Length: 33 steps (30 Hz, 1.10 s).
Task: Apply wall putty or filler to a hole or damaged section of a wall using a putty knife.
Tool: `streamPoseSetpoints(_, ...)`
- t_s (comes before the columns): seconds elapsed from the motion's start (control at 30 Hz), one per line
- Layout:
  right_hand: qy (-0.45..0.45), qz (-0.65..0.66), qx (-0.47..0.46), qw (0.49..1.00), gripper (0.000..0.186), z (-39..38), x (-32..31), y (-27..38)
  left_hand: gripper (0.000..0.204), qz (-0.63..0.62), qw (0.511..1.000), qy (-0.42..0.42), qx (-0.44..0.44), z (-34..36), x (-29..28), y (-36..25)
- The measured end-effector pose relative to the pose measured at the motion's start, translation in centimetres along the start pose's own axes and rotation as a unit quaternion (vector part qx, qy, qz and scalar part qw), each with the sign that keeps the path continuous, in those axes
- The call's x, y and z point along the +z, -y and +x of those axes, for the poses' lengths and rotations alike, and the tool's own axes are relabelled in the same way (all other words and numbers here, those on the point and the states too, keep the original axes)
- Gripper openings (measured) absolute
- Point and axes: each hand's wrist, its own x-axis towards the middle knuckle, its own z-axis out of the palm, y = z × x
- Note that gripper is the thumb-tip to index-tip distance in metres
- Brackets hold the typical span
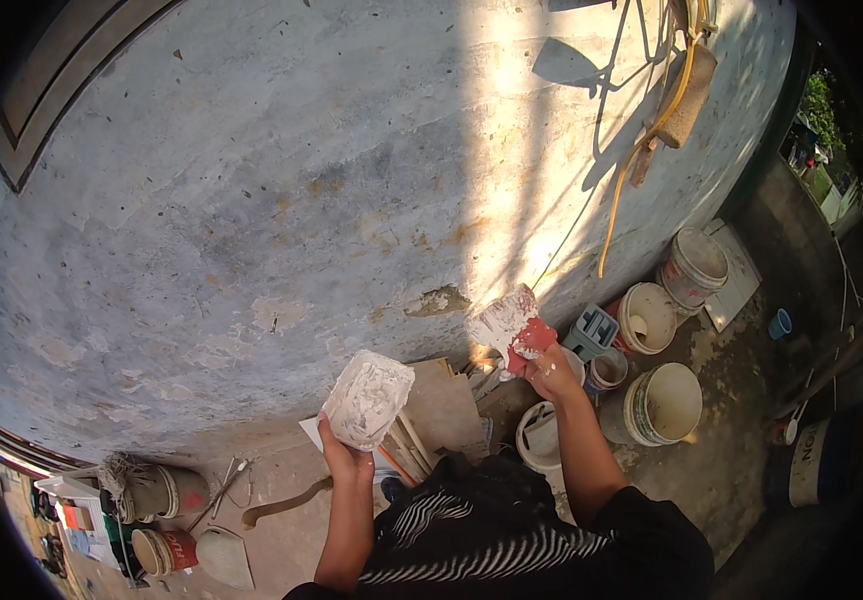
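Note:
My left hand (344,454) grips a rectangular tray (371,400) smeared inside with white putty, its open side facing up toward me. In my right hand (553,376) is a wide putty knife (503,322) with a red handle part, its blade coated in white putty. The blade is near the lower part of the worn blue-grey wall (251,200); whether it touches the wall I cannot tell. Just left of the blade, a rough brown patch (438,301) shows in the wall's surface. The tray is held apart from the putty knife, lower and to the left.
Several buckets, among them a large cream one (666,402), stand on the floor at my right. Boards and thin strips (409,440) lean at the wall's foot. Further left are a grey bucket (176,492) and a red-and-white one (156,551). A yellow strap (678,95) hangs upper right.

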Motion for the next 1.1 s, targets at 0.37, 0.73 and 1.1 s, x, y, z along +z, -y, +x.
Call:
streamPoseSetpoints(0.37, 0.042, -0.205, -0.031, 0.977, 0.024, -1.4, 2.2, 1.1, 0.062, -0.038, 0.988, 0.085, -0.122, 0.5, 3.4, 3.0)
streamPoseSetpoints(0.73, -0.042, -0.674, -0.084, 0.732, 0.038, -2.2, 5.7, 5.5, 0.06, 0.025, 0.952, 0.169, -0.253, -1.0, 4.0, 3.6)
streamPoseSetpoints(1.1, 0.054, -0.562, -0.191, 0.803, 0.026, -1.3, 9.6, 7.1, 0.054, 0.035, 0.957, 0.193, -0.214, -0.8, 4.7, 1.5)
